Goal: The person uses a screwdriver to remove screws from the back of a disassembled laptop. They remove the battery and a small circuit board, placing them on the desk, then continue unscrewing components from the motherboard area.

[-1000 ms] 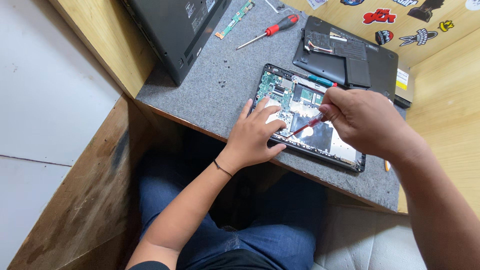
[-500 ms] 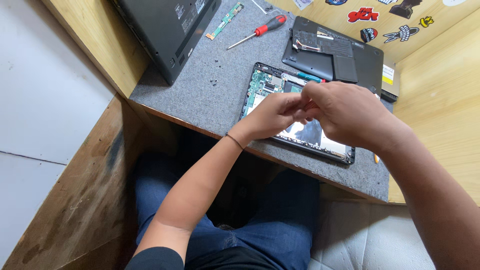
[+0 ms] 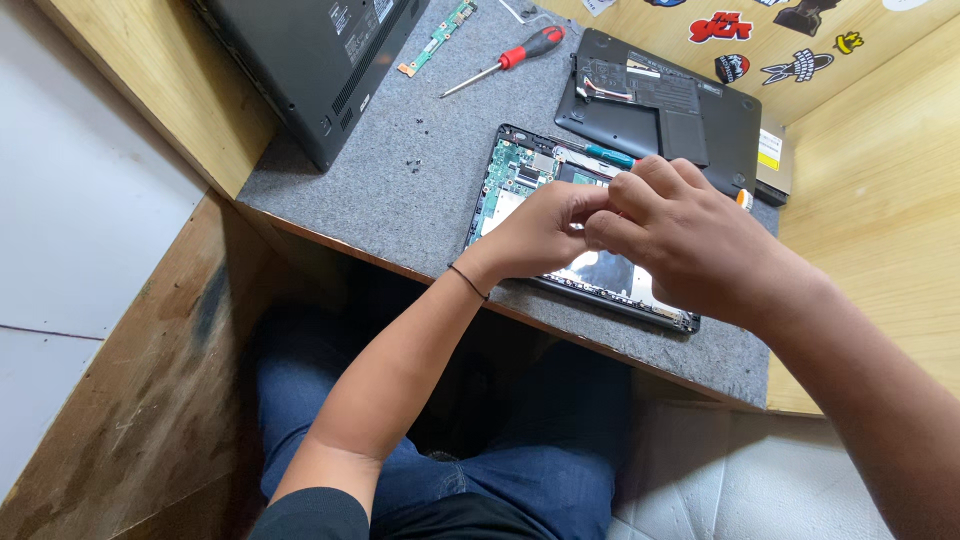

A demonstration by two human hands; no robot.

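My left hand (image 3: 535, 232) and my right hand (image 3: 690, 240) meet fingertip to fingertip above an opened small laptop base (image 3: 610, 275). Its green circuit board (image 3: 515, 168) shows at the far-left end. Both hands have their fingers curled and pinched together where they touch. Whatever lies between the fingertips is hidden. The thin red tool that my right hand held a moment ago cannot be made out. A teal-handled screwdriver (image 3: 608, 155) lies on the base, just beyond my fingers.
The grey mat (image 3: 400, 200) holds a red-and-black screwdriver (image 3: 520, 52), a narrow green board strip (image 3: 438, 38), tiny screws (image 3: 412, 165), a black laptop (image 3: 310, 50) at the far left, a black bottom cover (image 3: 665, 100) and a drive unit (image 3: 772, 160). A wooden wall rises on the right.
My left hand lifted off the laptop base and came up to my right hand. The thin red tool seen in my right hand a second ago is hidden now.
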